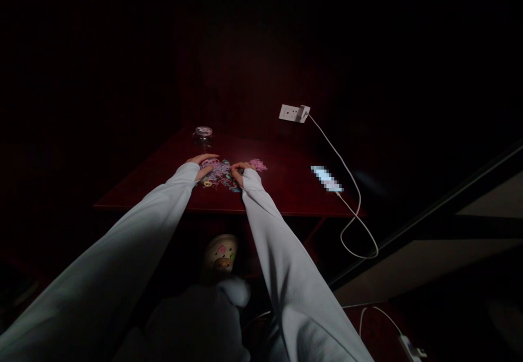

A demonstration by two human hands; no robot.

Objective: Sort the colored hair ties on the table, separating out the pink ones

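Note:
A loose pile of small coloured hair ties (219, 172), mostly lilac with pink, green and blue bits, lies near the front edge of the dark red table (286, 193). My left hand (201, 164) rests at the pile's left side, its fingers stretched out along the far edge and its thumb over the ties. At the right side, my right hand (241, 170) has its fingers drawn together against the pile; what is between them is too small to tell. A separate clump of pink ties (258, 164) sits just beyond my right hand.
A clear jar (203, 136) with a patterned lid stands at the back left of the table. On the right lies a lit phone (327, 179), its white cable (343, 161) looping past the table edge to a wall socket (289, 113). Below is a light clog (221, 250).

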